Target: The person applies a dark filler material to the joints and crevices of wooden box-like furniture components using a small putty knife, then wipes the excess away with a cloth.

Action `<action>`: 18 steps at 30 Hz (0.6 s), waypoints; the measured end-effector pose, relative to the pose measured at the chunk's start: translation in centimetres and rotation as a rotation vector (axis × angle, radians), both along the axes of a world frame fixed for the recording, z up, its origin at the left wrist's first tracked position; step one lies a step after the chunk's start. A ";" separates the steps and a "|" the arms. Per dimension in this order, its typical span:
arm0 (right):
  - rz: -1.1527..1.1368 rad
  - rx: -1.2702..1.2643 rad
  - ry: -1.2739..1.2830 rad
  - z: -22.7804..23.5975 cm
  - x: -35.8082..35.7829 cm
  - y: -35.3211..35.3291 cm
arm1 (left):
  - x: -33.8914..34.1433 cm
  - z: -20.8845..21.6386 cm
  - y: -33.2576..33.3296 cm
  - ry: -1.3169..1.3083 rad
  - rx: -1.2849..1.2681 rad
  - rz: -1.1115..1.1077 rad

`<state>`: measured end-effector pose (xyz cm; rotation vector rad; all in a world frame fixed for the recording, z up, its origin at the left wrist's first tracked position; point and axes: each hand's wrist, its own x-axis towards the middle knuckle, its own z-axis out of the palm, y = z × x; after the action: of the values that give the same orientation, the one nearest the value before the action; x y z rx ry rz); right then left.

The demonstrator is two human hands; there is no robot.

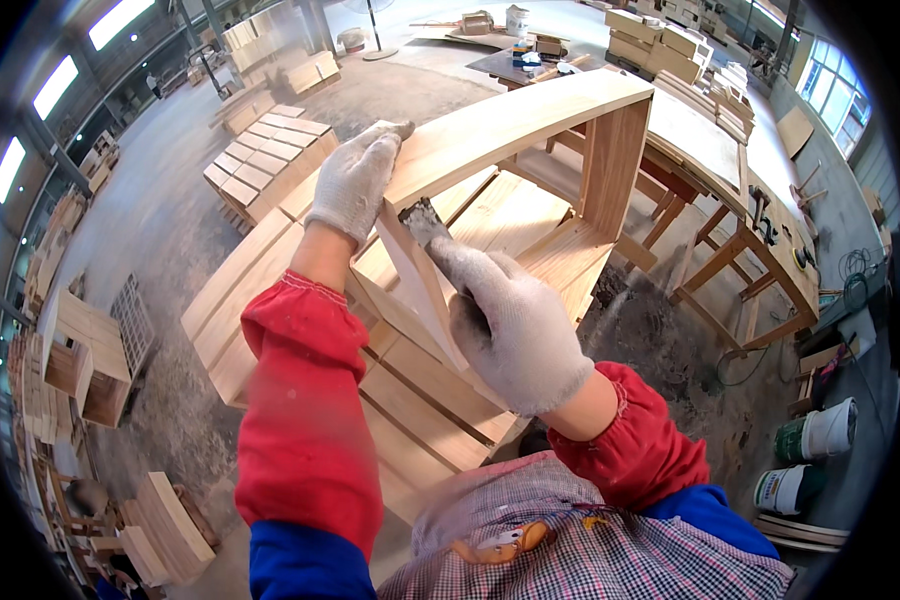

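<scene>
A large workshop hall with a dusty concrete floor [160, 220] spreads around, stacked with pale wooden panels [265, 160], crates and unfinished furniture; two paint buckets [815, 432] stand at the right, near a long bench [705, 140] loaded with boards. In the middle stands a bare wooden cabinet frame [530, 115], resting on a stack of flat wooden parts [250, 290].

The left hand [355, 180], in a grey work glove, lies flat and open over the frame's near top corner, steadying it. The right hand [515, 325], gloved too, is closed around the handle of a putty knife [422, 222], whose blade presses against the front edge of the upright side panel [415, 285], just below that corner.

A pale, whitish coat shows on the panel edge under and below the blade, so filling of this edge seems to be in progress. The top board and the far upright look like clean raw wood; whether they have been filled I cannot tell. Judging by that, most of the frame's surfaces remain to be worked.
</scene>
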<state>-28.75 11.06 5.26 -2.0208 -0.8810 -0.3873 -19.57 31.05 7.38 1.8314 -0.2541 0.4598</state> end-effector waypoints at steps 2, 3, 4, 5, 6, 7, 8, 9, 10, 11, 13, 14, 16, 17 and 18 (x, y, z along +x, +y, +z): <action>-0.001 -0.063 0.082 1.0 -0.7 -0.3 | -0.1 0.0 0.2 -0.015 0.002 0.001; -0.001 -0.094 0.123 1.5 -1.0 -0.5 | -0.1 0.0 0.2 -0.023 0.002 0.001; -0.010 -0.070 0.095 1.8 -1.1 -0.5 | -0.1 -0.1 0.3 -0.028 0.030 0.011; -0.018 -0.047 0.068 2.2 -1.0 -0.4 | 0.0 -0.2 0.3 -0.034 0.058 0.020; -0.027 -0.023 0.040 2.4 -0.8 -0.2 | 0.2 -0.2 0.5 -0.039 0.085 0.030; -0.042 -0.085 0.073 2.4 -0.5 0.0 | 0.5 -0.3 0.6 -0.090 0.120 0.022; -0.041 -0.105 0.070 2.2 -0.7 0.0 | 0.6 -0.4 0.6 -0.065 0.067 0.018; -0.040 -0.125 0.067 1.8 -0.8 -0.1 | 0.7 -0.5 0.7 -0.066 0.099 0.033; -0.034 -0.147 0.063 1.5 -0.9 0.0 | 0.8 -0.6 1.0 -0.068 0.129 0.052; -0.015 -0.129 0.036 1.3 -0.9 -0.1 | 1.1 -0.9 1.4 -0.134 0.145 0.028; 0.013 -0.093 -0.012 1.0 -0.4 -0.2 | 1.5 -0.9 1.7 -0.066 0.097 0.015; 0.018 -0.075 -0.017 0.8 0.0 -0.1 | 1.6 -0.7 1.5 -0.031 0.073 0.005; 0.035 -0.036 -0.031 0.1 0.9 0.4 | 1.7 -0.6 1.6 -0.007 -0.001 -0.006; 0.026 -0.050 -0.043 -0.5 0.9 0.7 | 1.7 -0.5 1.9 0.004 -0.006 0.006; 0.032 -0.089 -0.011 -1.3 0.6 0.7 | 1.6 -0.4 2.2 0.015 -0.010 0.019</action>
<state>-28.13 11.73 3.92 -2.0846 -0.9508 -0.3472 -17.95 33.26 7.00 1.8280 -0.2238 0.4598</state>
